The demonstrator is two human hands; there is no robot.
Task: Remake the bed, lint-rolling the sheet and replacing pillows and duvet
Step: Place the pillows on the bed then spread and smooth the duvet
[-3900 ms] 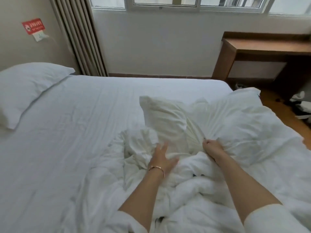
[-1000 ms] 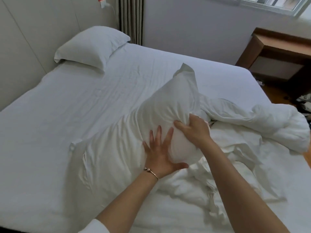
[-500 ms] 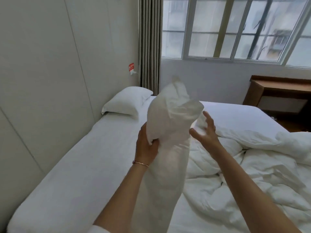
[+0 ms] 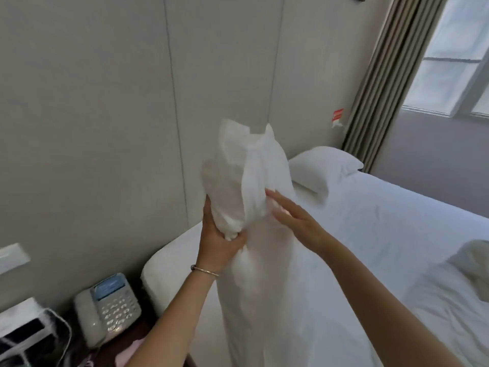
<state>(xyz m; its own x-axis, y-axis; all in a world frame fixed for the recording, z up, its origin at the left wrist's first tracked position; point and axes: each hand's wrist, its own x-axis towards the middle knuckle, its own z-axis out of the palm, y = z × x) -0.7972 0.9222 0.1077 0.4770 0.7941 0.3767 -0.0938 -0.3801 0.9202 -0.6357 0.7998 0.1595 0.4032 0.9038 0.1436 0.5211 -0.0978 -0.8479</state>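
- Held pillow (image 4: 246, 186): white, upright, raised above the near end of the bed (image 4: 370, 221), in front of the panelled wall (image 4: 105, 102); its loose case hangs down between the forearms.
- Left hand (image 4: 217, 239): fingers curled up round the pillow's lower bulge, gripping it from the wall side; thin bracelet (image 4: 205, 270) at the wrist.
- Right hand (image 4: 293, 218): fingers straight and slightly spread, fingertips laid against the pillow's far side; not curled round it.
- Second pillow (image 4: 322, 165): white, lying flat at the bed's head, beyond the held pillow, beside the curtain (image 4: 383, 83).
- Sheet (image 4: 383, 229): white, lightly creased, covering the bed.
- Duvet (image 4: 455, 300): white, rumpled, on the bed to the right of the held pillow.
- Telephone (image 4: 108, 305): grey, keypad type, on the stand beside the bed, below the left wrist.
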